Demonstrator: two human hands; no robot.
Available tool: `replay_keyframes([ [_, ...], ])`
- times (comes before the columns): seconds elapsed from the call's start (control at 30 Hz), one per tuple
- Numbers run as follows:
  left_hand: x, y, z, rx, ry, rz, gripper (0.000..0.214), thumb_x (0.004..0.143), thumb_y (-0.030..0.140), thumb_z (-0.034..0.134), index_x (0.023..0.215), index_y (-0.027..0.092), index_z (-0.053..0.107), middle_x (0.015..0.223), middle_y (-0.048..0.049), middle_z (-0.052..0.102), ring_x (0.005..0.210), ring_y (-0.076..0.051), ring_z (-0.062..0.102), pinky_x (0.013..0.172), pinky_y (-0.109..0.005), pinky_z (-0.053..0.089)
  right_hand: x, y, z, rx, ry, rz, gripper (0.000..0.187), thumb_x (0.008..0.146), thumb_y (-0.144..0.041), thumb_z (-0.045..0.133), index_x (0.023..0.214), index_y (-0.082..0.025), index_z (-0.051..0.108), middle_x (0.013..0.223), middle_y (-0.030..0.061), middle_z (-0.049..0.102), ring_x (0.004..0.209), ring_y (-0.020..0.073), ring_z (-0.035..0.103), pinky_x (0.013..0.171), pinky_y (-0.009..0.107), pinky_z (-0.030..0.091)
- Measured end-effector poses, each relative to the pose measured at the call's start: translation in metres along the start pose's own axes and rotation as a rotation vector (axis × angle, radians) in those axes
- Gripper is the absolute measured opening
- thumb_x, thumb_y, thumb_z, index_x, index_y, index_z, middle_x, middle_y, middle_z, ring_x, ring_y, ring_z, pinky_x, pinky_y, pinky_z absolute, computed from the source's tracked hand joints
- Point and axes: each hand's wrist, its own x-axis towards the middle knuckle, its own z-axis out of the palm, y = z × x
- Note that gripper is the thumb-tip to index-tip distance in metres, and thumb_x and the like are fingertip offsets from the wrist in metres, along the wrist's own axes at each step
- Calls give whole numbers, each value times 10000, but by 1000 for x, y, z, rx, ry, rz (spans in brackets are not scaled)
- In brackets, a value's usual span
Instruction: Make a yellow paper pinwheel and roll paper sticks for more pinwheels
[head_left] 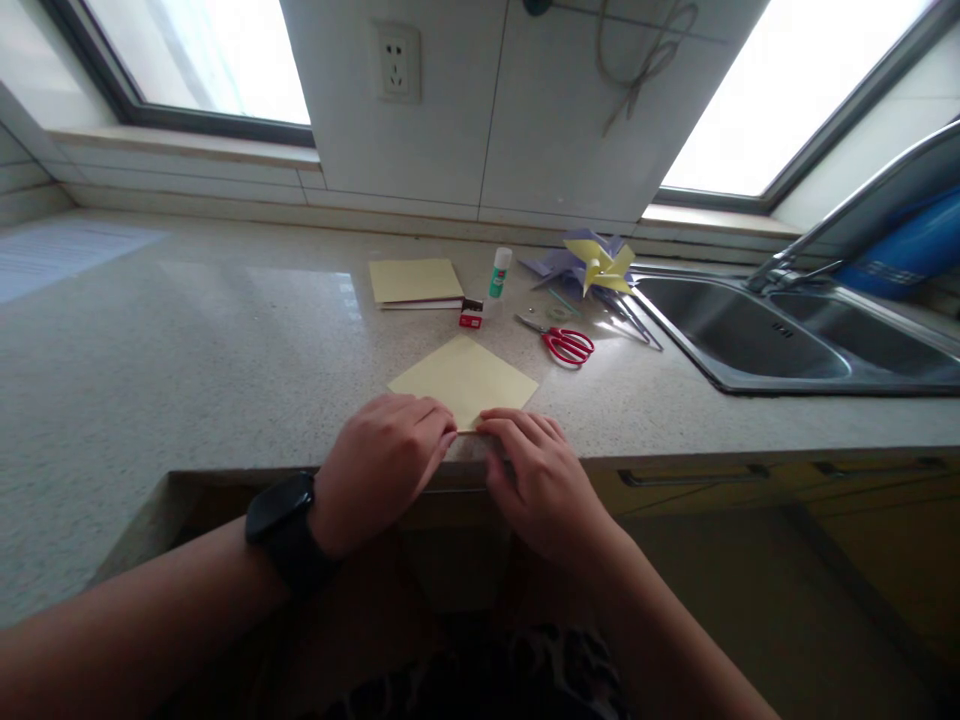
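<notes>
A pale yellow sheet of paper lies on the counter like a diamond, one corner pointing to the wall. Its near edge is turned up in a narrow fold at the counter's front edge. My left hand, with a black watch on the wrist, pinches that fold on the left. On the right, my right hand grips the same fold, fingers on top and thumb below. The gap between the two hands is small. My fingers hide the ends of the fold.
Behind the paper lie a yellow paper stack, a small red box, a glue stick and red-handled scissors. Paper pinwheels lie at the back, left of the steel sink. White printed sheets rest far left.
</notes>
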Motion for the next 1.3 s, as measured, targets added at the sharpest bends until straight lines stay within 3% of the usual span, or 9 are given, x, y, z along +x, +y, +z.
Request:
replay_keyframes([
  [0.3,0,-3,3,24,36,73,165,987,207,533,977,144,685,974,-94,728,944,-262,658,927,-463,503,5,7,-2,36,22,6,93,964,-146,561,1023,-184,622,1097,76,703,1048,241,636,961,436,481],
  [0.53,-3,-3,3,87,43,162,207,996,203,520,1090,164,700,1005,-77,739,947,-237,671,988,-470,471,4,7,1,15,64,-18,157,965,-142,548,1067,-192,657,1115,69,725,1034,224,649,954,433,497],
  [0.67,-3,0,1,129,12,169,255,1007,252,510,1168,183,696,1043,-74,725,939,-250,656,922,-457,491,2,8,3,3,81,-35,190,964,-145,548,1091,-189,683,1144,59,727,1043,219,651,972,424,490],
  [0.83,-1,3,1,182,-21,174,344,1012,299,485,1252,130,663,1075,-98,699,933,-273,639,866,-464,494,0,8,7,-96,72,-39,314,968,-150,494,1229,-156,668,1243,97,686,1095,251,629,988,450,483],
  [1.1,-1,-1,5,159,-51,155,432,985,335,541,1339,94,600,1162,-136,647,1037,-304,587,918,-473,488,0,2,7,-179,29,0,411,942,-200,517,1337,-132,606,1348,149,604,1166,310,555,1023,521,473],
  [1.3,-11,9,9,183,59,208,527,985,308,516,1449,60,489,1357,-191,584,1177,-330,553,1007,-492,471,0,3,6,-166,18,11,372,949,-206,516,1297,-134,626,1304,138,621,1143,305,551,1011,514,484],
])
